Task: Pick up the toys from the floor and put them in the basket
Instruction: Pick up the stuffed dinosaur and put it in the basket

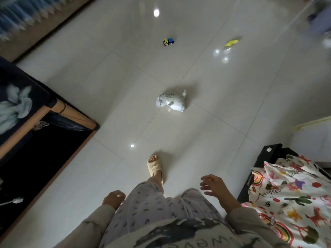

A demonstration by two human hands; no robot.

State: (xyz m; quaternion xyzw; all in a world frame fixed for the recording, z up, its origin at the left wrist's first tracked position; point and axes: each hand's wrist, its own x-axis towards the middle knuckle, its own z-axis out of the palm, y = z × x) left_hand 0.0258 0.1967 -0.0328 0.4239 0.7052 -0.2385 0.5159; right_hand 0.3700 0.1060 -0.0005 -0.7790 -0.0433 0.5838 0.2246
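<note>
A white and grey plush animal (171, 102) lies on the pale tiled floor ahead of my slippered foot (155, 167). Farther off sit a small yellow and blue toy truck (168, 41) and a yellow toy (231, 42). My left hand (114, 197) hangs by my left leg, fingers curled, holding nothing. My right hand (214, 185) is out in front of my right hip, fingers spread and empty. A black basket (265, 158) lined with colourful printed fabric stands on the floor at my right, just beside the right hand.
A dark bed or cabinet with a flower-patterned cover (19, 104) fills the left side, its wooden edge reaching the floor. A wood-trimmed wall and blue curtain (21, 15) run along the far left. A white unit (311, 136) stands behind the basket.
</note>
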